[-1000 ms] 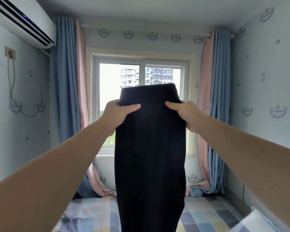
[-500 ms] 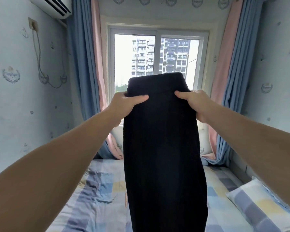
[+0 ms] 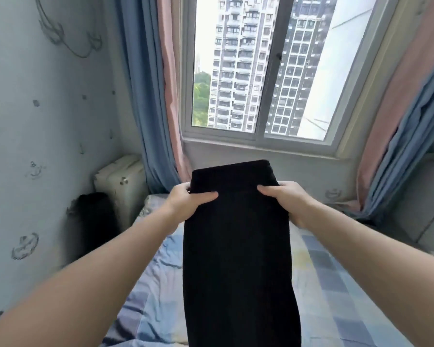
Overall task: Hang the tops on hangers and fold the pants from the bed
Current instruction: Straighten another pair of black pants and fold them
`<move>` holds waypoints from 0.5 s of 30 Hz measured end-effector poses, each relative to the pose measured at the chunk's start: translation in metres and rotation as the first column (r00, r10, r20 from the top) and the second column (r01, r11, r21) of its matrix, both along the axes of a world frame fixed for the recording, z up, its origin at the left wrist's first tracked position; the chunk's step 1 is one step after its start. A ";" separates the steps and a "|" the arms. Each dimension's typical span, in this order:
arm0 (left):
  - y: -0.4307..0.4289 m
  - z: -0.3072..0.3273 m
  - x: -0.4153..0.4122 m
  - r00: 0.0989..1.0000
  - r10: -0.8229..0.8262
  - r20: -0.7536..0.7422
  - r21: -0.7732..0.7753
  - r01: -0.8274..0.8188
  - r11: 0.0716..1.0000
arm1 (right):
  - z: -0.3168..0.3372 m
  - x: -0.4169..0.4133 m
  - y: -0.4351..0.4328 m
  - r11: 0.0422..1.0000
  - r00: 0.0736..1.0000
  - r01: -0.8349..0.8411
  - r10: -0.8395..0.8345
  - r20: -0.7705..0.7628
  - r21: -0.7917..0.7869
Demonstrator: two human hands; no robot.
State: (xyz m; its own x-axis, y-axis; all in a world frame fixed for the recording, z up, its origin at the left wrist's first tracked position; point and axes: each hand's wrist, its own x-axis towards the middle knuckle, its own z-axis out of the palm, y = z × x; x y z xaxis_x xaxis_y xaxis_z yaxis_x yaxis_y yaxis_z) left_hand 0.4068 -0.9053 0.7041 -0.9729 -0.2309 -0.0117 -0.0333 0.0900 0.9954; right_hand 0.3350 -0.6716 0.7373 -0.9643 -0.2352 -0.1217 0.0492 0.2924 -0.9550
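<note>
A pair of black pants (image 3: 238,251) hangs lengthwise in front of me, folded leg on leg, its waistband end uppermost. My left hand (image 3: 188,205) grips the left edge near the top, thumb lying across the front of the cloth. My right hand (image 3: 285,200) grips the right edge at the same height, thumb also on the front. The lower part of the pants runs out of the frame's bottom edge above the bed (image 3: 336,291).
The bed has a blue, grey and yellow checked sheet. A window (image 3: 261,71) with blue and pink curtains (image 3: 148,96) stands behind. A white box (image 3: 120,186) and a dark object (image 3: 93,221) sit in the left corner by the wall.
Both hands have lowered the pants toward the bed, and my view has tilted down; the air conditioner has left the frame and more of the bed shows.
</note>
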 end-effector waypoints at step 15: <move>-0.169 -0.473 -0.306 0.881 0.246 0.405 0.034 -0.284 0.958 | -0.475 -0.326 -0.204 0.973 0.954 0.026 -0.093 0.286 0.230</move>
